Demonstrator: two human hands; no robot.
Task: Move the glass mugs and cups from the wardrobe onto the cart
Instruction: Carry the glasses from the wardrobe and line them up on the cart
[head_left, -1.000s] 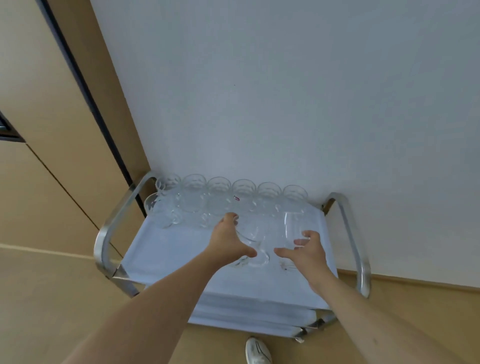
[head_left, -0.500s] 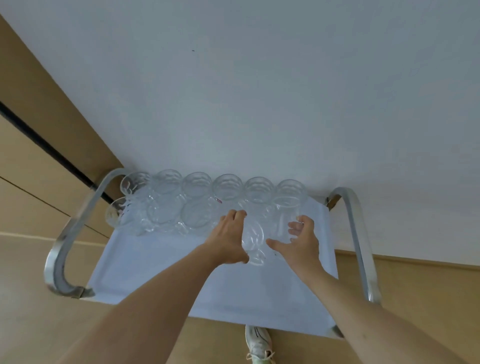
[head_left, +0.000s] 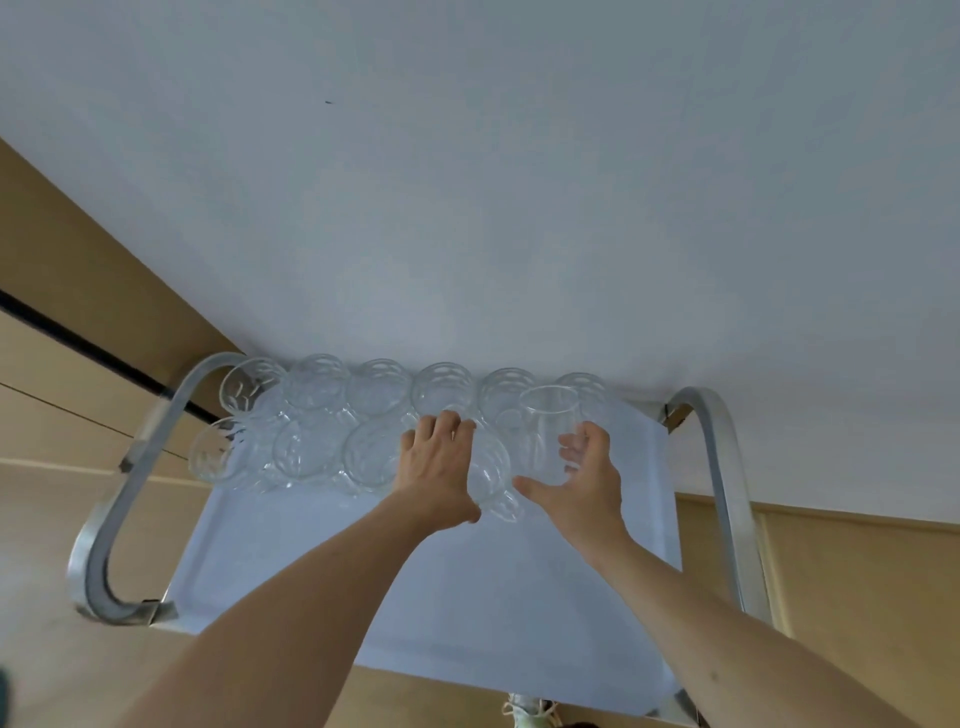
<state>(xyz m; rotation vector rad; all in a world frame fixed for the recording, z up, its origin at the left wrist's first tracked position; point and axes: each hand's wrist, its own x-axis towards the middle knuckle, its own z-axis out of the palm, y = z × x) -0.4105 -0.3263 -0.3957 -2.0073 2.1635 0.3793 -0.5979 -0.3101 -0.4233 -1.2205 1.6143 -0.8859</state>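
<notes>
Glass mug (head_left: 488, 475) sits between both hands (head_left: 439, 467).

Soft, even daylight fills the frame — no hard shadows, only faint shade under the forearms at lower centre. The glasses (head_left: 379, 415) blur together, edges smeary. Wide-angle bending curves the cart (head_left: 519, 597) rails at lower left and right — corners look softer, slightly dim.
</notes>
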